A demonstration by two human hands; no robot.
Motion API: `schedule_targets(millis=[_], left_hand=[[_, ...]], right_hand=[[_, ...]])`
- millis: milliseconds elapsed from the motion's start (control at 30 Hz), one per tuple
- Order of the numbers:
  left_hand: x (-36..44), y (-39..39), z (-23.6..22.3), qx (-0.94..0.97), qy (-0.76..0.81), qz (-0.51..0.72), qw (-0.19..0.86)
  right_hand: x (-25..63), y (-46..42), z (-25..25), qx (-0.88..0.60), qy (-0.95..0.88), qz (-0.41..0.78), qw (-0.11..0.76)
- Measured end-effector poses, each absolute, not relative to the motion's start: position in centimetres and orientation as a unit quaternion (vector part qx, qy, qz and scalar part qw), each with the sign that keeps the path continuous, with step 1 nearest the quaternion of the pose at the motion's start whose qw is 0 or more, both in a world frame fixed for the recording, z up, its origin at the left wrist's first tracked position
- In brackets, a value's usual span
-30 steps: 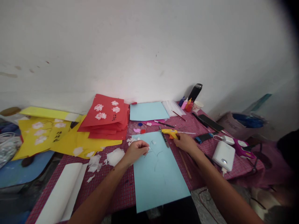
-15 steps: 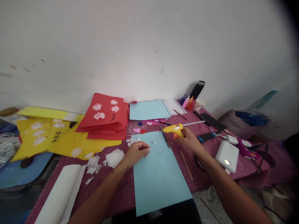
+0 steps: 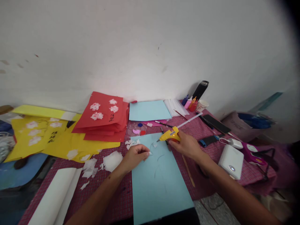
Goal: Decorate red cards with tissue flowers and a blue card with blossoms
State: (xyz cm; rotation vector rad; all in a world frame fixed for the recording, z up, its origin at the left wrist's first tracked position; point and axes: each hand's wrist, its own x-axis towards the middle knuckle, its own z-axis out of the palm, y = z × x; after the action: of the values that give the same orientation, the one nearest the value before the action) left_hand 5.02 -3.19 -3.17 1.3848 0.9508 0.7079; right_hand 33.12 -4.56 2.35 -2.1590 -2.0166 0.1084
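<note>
My right hand (image 3: 186, 144) is wrapped round a yellow hot glue gun (image 3: 170, 135) with a long clear glue stick (image 3: 189, 120) sticking out of its back. Its nozzle points down and left, over the upper part of a light blue paper sheet (image 3: 161, 184) marked with thin pencil curves. Close by the nozzle, a small white scrap (image 3: 155, 145) lies on the sheet. My left hand (image 3: 137, 155) pinches a small white piece of paper (image 3: 150, 153) between thumb and forefinger, just above the sheet's left side.
Torn white paper (image 3: 112, 161) lies left of the sheet. Red cards with pink-white blossoms (image 3: 105, 109) are stacked behind it, beside yellow ones (image 3: 58, 140). To the right are a wooden stick (image 3: 188, 171), a white power bank (image 3: 231, 162), a phone (image 3: 217, 123), paint bottles (image 3: 193, 104) and a black flask (image 3: 200, 90).
My right hand has tipped the glue gun's nozzle downward and brought it left, nearer the sheet and my left hand. The left hand keeps its pinch, almost in place.
</note>
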Motion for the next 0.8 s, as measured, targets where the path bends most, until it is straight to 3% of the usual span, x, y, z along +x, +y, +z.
schedule_targets(millis=[233,800], left_hand=[[5.0,-3.4,-2.5,0.598,0.419,0.298,0.614],[5.0,-3.4,-2.2,0.593,0.427,0.293,0.616]], right_hand=[[31.9,-4.0,2.9,-0.690,-0.721,-0.025,0.055],[31.3,-3.2,3.1,-0.682,-0.731,-0.013,0.017]])
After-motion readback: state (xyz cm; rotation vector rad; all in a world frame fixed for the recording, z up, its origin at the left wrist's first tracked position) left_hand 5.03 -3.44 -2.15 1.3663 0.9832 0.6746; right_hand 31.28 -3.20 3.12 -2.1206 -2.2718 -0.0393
